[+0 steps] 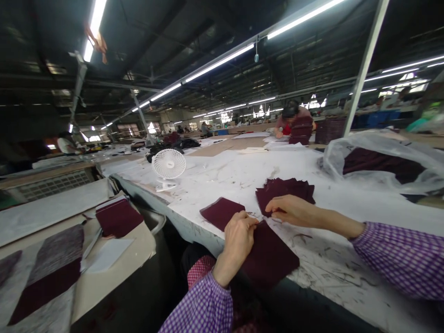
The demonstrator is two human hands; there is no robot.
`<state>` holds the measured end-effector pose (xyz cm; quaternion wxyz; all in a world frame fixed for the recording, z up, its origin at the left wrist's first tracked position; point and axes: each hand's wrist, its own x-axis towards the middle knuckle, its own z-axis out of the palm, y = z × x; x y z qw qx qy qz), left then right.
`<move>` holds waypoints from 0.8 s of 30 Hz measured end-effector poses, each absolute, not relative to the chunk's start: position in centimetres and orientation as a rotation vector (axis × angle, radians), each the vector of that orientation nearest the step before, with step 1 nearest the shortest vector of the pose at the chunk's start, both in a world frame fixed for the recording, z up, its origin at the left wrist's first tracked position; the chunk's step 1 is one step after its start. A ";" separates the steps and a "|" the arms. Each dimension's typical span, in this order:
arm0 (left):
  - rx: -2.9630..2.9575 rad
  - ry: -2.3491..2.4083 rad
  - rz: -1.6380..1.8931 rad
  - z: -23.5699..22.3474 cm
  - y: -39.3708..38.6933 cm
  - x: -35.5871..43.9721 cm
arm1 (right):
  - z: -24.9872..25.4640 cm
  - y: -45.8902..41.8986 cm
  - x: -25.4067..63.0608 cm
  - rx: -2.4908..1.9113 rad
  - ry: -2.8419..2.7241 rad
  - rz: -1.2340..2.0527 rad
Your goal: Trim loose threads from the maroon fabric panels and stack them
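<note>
My left hand (238, 235) is closed, with thumb and fingers pinching the top corner of a dark maroon fabric piece (272, 259). That piece hangs partly over the table's near edge. Just beyond the left hand lies a separate maroon piece (222, 212), flat on the table. On the right, my right hand (293, 210) reaches over the left side of a fanned stack of maroon fabric pieces (289, 188). Its fingers are bent, thumb and forefinger slightly apart, with the fingertips at the stack's edge. Whether they grip a piece there is hard to see.
White paper covers the long table (215, 173). A small white fan (169, 164) stands at its left edge. To the right is a clear plastic bag (385, 159) with maroon cloth. A lower surface (138, 249) at left bears more maroon pieces. Across the table a person (294, 120) bends over stacks.
</note>
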<state>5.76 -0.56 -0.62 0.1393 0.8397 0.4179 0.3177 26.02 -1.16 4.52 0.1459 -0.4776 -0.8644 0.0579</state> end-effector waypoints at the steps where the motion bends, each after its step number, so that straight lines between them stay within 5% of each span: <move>1: 2.448 1.196 0.916 -0.7 -0.6 5.7 | 4.4 -0.9 26.3 -1.307 -2.525 0.141; 17: 2.625 1.217 0.847 -0.4 -1.0 5.7 | 3.1 -0.3 25.3 -1.083 -2.703 -0.071; 24: 2.782 1.185 0.784 -0.5 -1.1 5.7 | 1.8 -0.7 25.1 -0.966 -2.860 -0.654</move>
